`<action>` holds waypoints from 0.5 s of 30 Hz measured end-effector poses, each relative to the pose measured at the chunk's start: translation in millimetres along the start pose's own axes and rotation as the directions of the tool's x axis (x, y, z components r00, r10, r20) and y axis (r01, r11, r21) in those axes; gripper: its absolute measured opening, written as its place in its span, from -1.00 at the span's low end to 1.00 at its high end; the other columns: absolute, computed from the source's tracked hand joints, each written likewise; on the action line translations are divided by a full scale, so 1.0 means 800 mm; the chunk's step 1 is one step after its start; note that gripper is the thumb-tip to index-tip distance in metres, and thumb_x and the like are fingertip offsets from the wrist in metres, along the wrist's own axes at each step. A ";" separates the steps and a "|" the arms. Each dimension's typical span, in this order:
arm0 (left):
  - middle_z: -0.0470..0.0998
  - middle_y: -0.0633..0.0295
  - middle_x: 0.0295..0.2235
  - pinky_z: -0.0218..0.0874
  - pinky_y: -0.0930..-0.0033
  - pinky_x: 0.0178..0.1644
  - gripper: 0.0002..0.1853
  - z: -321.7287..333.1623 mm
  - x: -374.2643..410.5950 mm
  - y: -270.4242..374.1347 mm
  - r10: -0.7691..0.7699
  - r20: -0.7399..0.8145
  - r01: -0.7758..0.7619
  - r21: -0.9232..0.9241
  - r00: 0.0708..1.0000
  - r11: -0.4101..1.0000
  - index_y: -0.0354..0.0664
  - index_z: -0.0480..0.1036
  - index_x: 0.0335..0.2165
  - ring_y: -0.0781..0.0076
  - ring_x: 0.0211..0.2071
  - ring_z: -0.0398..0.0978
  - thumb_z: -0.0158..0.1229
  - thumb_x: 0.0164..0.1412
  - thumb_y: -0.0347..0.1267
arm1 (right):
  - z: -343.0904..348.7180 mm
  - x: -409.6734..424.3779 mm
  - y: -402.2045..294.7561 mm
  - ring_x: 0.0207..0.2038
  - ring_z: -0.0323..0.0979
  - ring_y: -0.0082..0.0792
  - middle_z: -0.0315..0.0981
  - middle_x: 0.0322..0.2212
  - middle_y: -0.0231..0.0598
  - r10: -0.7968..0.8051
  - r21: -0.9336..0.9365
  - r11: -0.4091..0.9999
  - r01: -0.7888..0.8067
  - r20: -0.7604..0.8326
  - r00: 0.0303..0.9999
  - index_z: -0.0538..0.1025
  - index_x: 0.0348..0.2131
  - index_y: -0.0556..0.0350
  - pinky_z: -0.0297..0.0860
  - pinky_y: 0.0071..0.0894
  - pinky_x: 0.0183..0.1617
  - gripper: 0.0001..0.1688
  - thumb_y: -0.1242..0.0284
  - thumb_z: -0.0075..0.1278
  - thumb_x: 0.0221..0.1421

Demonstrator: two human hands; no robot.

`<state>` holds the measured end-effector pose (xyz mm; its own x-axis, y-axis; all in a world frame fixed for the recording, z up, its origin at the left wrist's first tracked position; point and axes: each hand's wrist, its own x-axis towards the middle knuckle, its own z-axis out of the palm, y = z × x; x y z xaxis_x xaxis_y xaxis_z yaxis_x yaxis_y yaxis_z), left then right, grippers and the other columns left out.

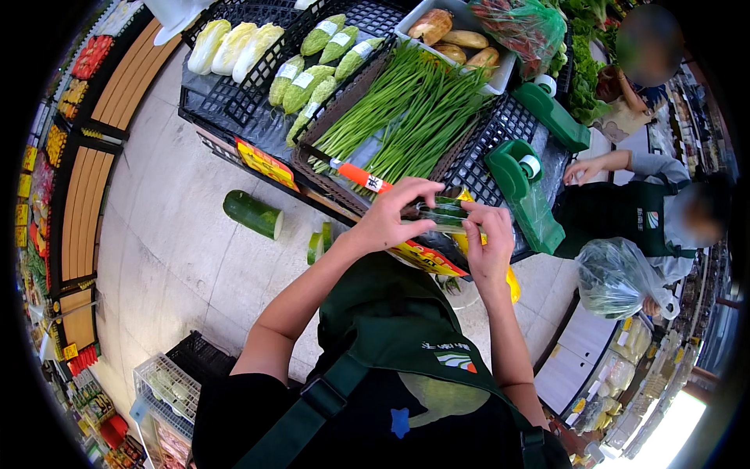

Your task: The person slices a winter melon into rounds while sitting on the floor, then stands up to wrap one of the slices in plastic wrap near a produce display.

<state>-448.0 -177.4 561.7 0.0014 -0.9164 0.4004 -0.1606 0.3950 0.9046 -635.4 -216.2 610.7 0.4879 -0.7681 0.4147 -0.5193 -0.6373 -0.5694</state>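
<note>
Both hands hold one piece of dark green gourd wrapped in clear film (448, 212) over the stand's front edge. My left hand (404, 211) grips its left end, and my right hand (489, 237) has its fingers at the right end. Just beyond my left hand, a knife with an orange handle (358, 176) lies across the crate of green garlic chives (404, 117). A green bag-roll dispenser (527, 196) stands to the right of my right hand. To the left, beyond the stand's edge, are a large cut gourd (252, 214) and smaller cut pieces (316, 246).
Labelled bitter gourds (304, 82) and napa cabbages (234, 50) lie in black crates at the back left. Beyond the chives is a white tray (504, 79) of brown roots. A person in a dark apron (627, 217) holds a filled plastic bag (615, 281) on the right.
</note>
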 end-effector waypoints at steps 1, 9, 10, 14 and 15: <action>0.42 0.24 -0.37 0.13 0.30 -0.05 -0.47 -0.006 -0.004 0.002 -0.023 -0.036 0.025 0.040 0.999 0.999 -0.24 0.35 -0.11 0.27 -0.21 0.34 0.22 -0.17 -0.51 | 0.000 0.001 0.000 -0.39 0.33 -0.22 0.47 -0.43 -0.22 -0.001 0.005 1.000 0.001 -0.016 1.000 0.39 -0.52 0.19 0.28 -0.35 -0.31 -0.92 0.63 0.02 -0.12; 0.41 0.26 -0.40 0.21 0.35 -0.29 -0.74 0.003 -0.007 0.004 0.041 -0.095 -0.010 0.304 0.995 0.953 -0.14 0.52 -0.36 0.32 -0.36 0.35 0.24 -0.16 -0.41 | 0.004 -0.004 0.007 -0.48 0.34 -0.24 0.45 -0.51 -0.21 -0.033 -0.027 0.999 0.031 -0.071 0.997 0.46 -0.46 0.20 0.28 -0.39 -0.40 -0.88 0.65 0.04 -0.14; 0.41 0.28 -0.40 0.21 0.35 -0.31 -0.74 0.005 -0.005 0.003 0.067 -0.090 -0.034 0.323 0.994 0.946 -0.13 0.52 -0.37 0.33 -0.36 0.35 0.25 -0.17 -0.41 | 0.006 -0.004 0.006 -0.48 0.34 -0.24 0.45 -0.51 -0.22 -0.044 -0.035 0.999 0.042 -0.078 0.996 0.45 -0.46 0.20 0.28 -0.39 -0.41 -0.88 0.65 0.04 -0.14; 0.46 0.24 -0.41 0.24 0.36 -0.31 -0.90 0.013 0.000 0.011 0.112 -0.143 -0.046 0.402 0.983 0.915 -0.20 0.46 -0.49 0.31 -0.37 0.39 0.18 -0.12 -0.52 | 0.009 -0.003 0.008 -0.51 0.33 -0.25 0.46 -0.52 -0.22 -0.063 -0.063 0.996 0.056 -0.114 0.991 0.43 -0.50 0.19 0.28 -0.38 -0.43 -0.91 0.65 0.04 -0.13; 0.48 0.23 -0.47 0.24 0.35 -0.36 -0.92 0.019 0.002 0.012 0.141 -0.200 -0.045 0.420 0.970 0.907 -0.23 0.42 -0.50 0.26 -0.42 0.40 0.15 -0.09 -0.54 | 0.010 -0.003 0.007 -0.52 0.33 -0.24 0.45 -0.53 -0.22 -0.044 -0.061 0.997 0.036 -0.124 0.991 0.42 -0.51 0.19 0.27 -0.38 -0.43 -0.91 0.65 0.04 -0.13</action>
<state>-464.3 -175.9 569.0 0.1758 -0.8200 0.5448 -0.5599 0.3719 0.7404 -633.4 -217.3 601.0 0.4197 -0.7412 0.5239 -0.5433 -0.6675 -0.5092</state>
